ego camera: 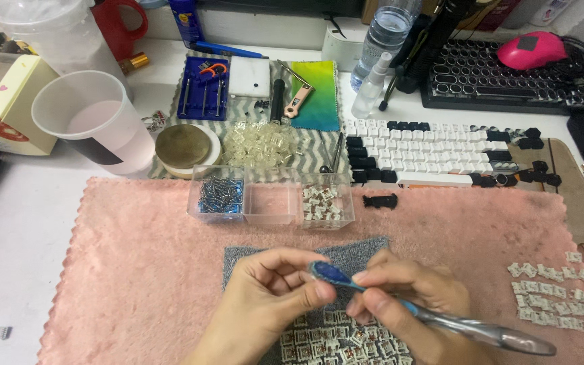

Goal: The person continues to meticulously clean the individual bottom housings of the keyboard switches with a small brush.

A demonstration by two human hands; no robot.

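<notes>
Your left hand (268,297) pinches a small part I can't make out while your right hand (400,297) grips the blue-tipped clear-handled brush (434,318), mid-coating; white switch parts (336,341) wait at 6 o'clock.

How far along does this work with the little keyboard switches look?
Done, it seems: rows of white switch parts lie sorted on the pink towel, and a clear box holds springs and pieces. In hand: the left hand pinches something small, too hidden to tell, while the right hand works a blue-tipped tool at it. Left, probably: the batch of switches under the hands.
</notes>
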